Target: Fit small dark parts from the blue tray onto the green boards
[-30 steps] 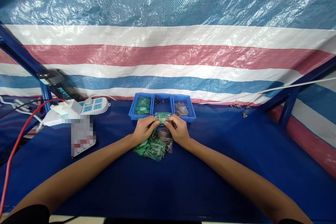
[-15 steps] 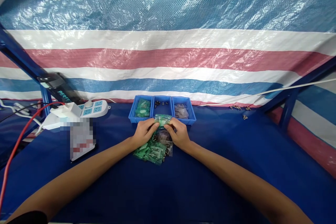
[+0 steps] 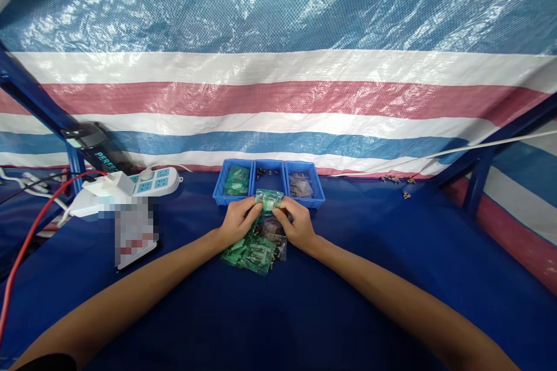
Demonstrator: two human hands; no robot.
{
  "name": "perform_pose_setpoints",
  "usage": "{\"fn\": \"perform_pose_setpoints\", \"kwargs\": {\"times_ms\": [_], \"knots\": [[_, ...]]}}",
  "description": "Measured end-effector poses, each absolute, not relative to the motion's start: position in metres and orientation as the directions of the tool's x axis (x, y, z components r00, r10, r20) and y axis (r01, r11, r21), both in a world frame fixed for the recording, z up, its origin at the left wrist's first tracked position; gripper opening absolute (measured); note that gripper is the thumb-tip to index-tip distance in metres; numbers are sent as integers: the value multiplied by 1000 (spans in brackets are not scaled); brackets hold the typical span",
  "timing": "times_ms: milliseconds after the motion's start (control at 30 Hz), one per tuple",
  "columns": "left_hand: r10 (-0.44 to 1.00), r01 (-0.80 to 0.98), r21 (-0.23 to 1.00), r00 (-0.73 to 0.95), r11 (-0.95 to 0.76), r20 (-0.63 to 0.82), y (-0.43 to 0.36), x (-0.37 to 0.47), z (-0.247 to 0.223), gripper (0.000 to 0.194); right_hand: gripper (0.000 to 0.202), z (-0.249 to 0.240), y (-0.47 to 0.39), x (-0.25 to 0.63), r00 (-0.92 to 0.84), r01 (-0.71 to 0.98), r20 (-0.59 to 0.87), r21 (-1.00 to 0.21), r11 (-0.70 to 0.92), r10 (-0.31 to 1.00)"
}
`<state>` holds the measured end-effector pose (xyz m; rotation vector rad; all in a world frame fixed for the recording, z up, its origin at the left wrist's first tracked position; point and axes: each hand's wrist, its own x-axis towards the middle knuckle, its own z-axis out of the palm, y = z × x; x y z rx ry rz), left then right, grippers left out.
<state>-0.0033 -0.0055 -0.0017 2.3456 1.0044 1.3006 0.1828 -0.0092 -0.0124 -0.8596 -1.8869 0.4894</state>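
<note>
Behind everything, a striped tarp (image 3: 278, 69) in blue, white and red, filling the upper half of the view. Below it, a dark blue table (image 3: 374, 266) spreading from edge to edge, with blue metal posts (image 3: 478, 177) at both sides. At far left, a white power strip (image 3: 143, 181) with blue sockets, a red cable (image 3: 26, 243) curving down beside it, a dark tool (image 3: 93, 148) leaning on the post, and a blurred-out packet (image 3: 134, 231) lying flat nearer the front. At the back middle, a blue tray (image 3: 220, 185) with 3 compartments: green bags in the left one, small dark parts in the middle one, greyish bags in the right one. Farther right along the tarp's foot, a few loose small metal parts (image 3: 394, 178), too small to identify. Just in front of the tray, 2 bare forearms meeting at the centre. Left hand (image 3: 235, 221) and right hand (image 3: 298, 221) both pinched closed on the ends of 1 small clear bag (image 3: 270, 199) with green contents, held up just off the table between the fingertips, close to the tray's front wall. Directly beneath the hands, a pile of bags (image 3: 255, 250) on the table, green ones at left and front, darker ones at right, partly hidden by the wrists.
</note>
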Motion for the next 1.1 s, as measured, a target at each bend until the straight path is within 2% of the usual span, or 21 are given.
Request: {"fn": "perform_pose_setpoints", "kwargs": {"times_ms": [433,1100], "knots": [[664,438,509,364,-741,653,-5,-4,-5,20,21,-15,-9,182,-273,297,668,-625,721,692],[694,462,527,365,-714,620,-5,-4,-5,25,14,-12,-9,181,-250,268,693,-622,736,677]]}}
